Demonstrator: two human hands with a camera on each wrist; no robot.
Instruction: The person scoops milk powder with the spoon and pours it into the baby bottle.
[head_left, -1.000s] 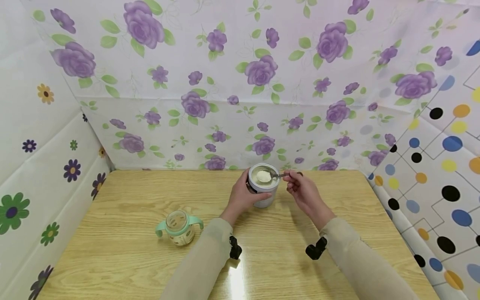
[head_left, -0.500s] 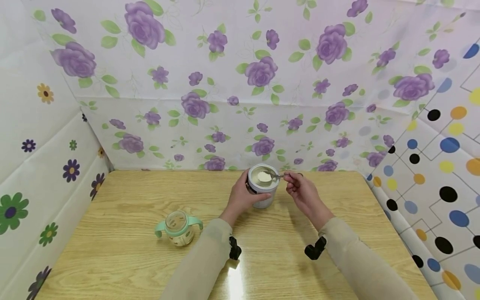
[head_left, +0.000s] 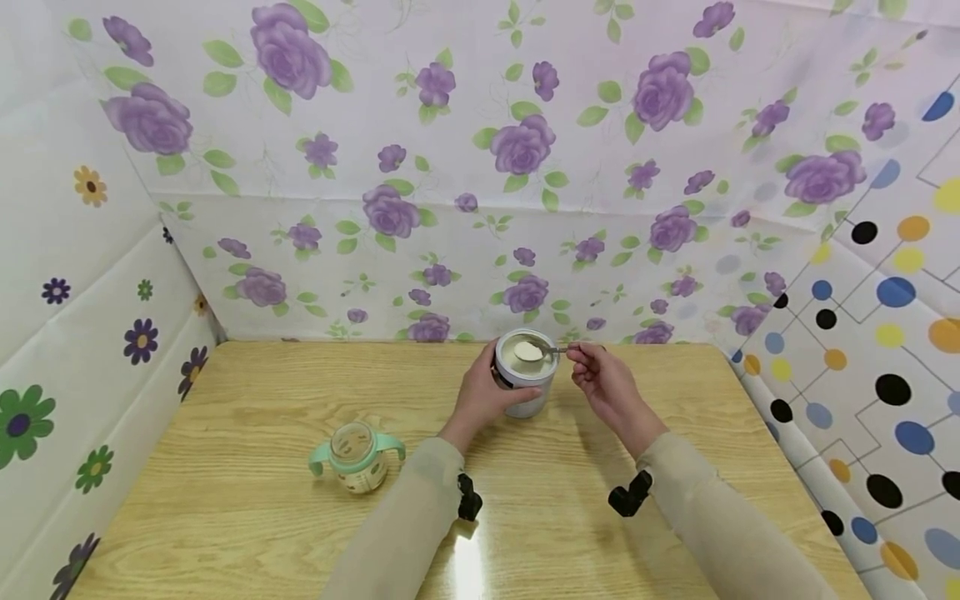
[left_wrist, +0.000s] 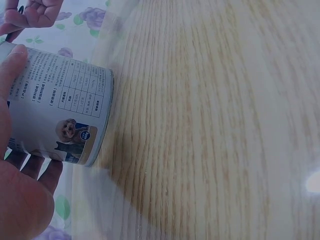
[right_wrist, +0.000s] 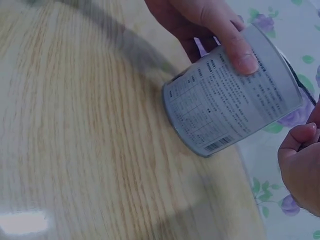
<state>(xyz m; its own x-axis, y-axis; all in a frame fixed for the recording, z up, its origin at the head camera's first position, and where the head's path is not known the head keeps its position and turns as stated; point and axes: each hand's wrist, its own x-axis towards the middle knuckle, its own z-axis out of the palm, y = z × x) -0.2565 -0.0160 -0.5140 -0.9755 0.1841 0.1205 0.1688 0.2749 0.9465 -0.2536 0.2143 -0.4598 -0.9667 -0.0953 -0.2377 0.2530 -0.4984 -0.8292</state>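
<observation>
My left hand (head_left: 482,397) grips a pale tin (head_left: 529,406) from its left side, thumb across the front. The tin stands on the table without a lid, leaning a little in the head view. Printed text and a small dog picture show on the tin (left_wrist: 60,95) in the left wrist view. With thumb and fingertips, my right hand (head_left: 607,387) pinches the handle of a metal spoon (head_left: 556,350). The spoon's bowl lies over the tin's mouth, heaped with cream-white powder (head_left: 528,351). More pale powder shows inside the tin around it.
A two-handled baby cup (head_left: 360,467) with mint-green handles and a clear top stands on the wooden table (head_left: 247,525), left of my left forearm. A flowered cloth wall (head_left: 450,275) rises behind the table, and a dotted cloth (head_left: 892,392) hangs on the right.
Both hands, the tin and the spoon keep nearly the same place. The powder heap on the spoon looks slightly smaller, with more of the spoon's rim showing.
</observation>
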